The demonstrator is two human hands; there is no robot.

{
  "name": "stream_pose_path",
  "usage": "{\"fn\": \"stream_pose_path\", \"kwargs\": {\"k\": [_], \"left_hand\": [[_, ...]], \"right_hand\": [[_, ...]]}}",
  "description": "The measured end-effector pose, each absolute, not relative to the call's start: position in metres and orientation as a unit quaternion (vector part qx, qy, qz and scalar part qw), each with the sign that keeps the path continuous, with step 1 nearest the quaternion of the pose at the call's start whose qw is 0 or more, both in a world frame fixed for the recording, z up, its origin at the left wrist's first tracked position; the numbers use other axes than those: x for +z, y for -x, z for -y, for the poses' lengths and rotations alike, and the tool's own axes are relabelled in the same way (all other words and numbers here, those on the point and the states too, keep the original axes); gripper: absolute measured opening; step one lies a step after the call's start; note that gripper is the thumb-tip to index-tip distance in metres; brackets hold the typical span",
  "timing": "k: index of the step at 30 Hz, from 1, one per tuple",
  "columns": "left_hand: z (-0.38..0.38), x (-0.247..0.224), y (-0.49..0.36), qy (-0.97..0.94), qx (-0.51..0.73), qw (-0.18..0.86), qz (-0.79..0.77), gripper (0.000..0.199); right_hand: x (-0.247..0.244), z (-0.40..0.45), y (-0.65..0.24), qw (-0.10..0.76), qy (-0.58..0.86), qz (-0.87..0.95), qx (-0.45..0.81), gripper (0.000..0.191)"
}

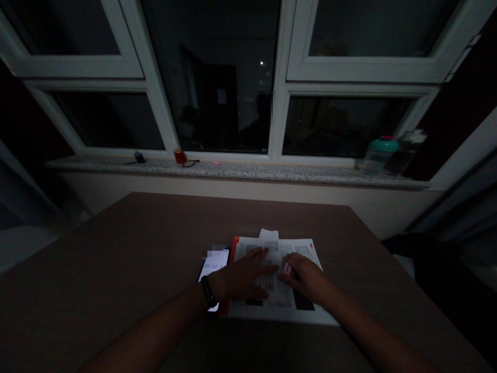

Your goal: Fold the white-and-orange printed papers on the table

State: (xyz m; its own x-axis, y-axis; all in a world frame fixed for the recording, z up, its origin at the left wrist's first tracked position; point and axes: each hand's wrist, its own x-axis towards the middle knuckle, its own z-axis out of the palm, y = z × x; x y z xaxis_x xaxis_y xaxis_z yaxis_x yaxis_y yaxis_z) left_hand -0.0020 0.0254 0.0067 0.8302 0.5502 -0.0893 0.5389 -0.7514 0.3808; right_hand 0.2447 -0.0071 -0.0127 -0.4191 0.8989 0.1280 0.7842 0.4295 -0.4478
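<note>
A printed page [279, 311] with text, small pictures and a red left edge lies on the table. Over its middle is a strip of thin pale paper [268, 235], whose far end sticks out past the page's top edge. My left hand [248, 274] rests flat with fingers spread, pressing on the strip and page. In my right hand [306, 277], fingers curl around a small pink block [288, 269], held low over the page just right of the left fingertips. Its exact kind is too dim to make out.
A phone [214, 264] with a lit timer screen lies left of the page, partly under my left wrist. The brown table [155, 233] reaches toward a stone windowsill [248, 172]. On the sill stand a teal-lidded bottle [380, 155] and a red jar [179, 156].
</note>
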Motion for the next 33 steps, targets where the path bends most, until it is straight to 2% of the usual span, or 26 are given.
{"fn": "stream_pose_path", "kwargs": {"k": [8, 14, 20, 27, 33], "left_hand": [[-0.012, 0.009, -0.010, -0.933, 0.065, 0.172, -0.309, 0.063], [-0.007, 0.005, -0.012, -0.935, 0.072, 0.150, -0.312, 0.061], [-0.005, 0.001, -0.013, -0.940, 0.096, 0.124, -0.304, 0.053], [-0.001, 0.011, -0.016, -0.946, 0.107, 0.091, -0.292, 0.039], [0.002, 0.019, -0.020, -0.949, 0.104, 0.092, -0.282, 0.035]], "right_hand": [[-0.002, 0.018, -0.243, 0.146, 0.401, 0.885, 0.187, 0.015], [-0.012, 0.010, -0.243, 0.195, 0.472, 0.844, 0.163, 0.012], [-0.022, 0.005, -0.244, 0.234, 0.511, 0.817, 0.128, 0.020], [-0.011, 0.016, -0.238, 0.209, 0.508, 0.828, 0.111, 0.012], [-0.005, 0.021, -0.233, 0.200, 0.497, 0.833, 0.134, 0.009]]}}
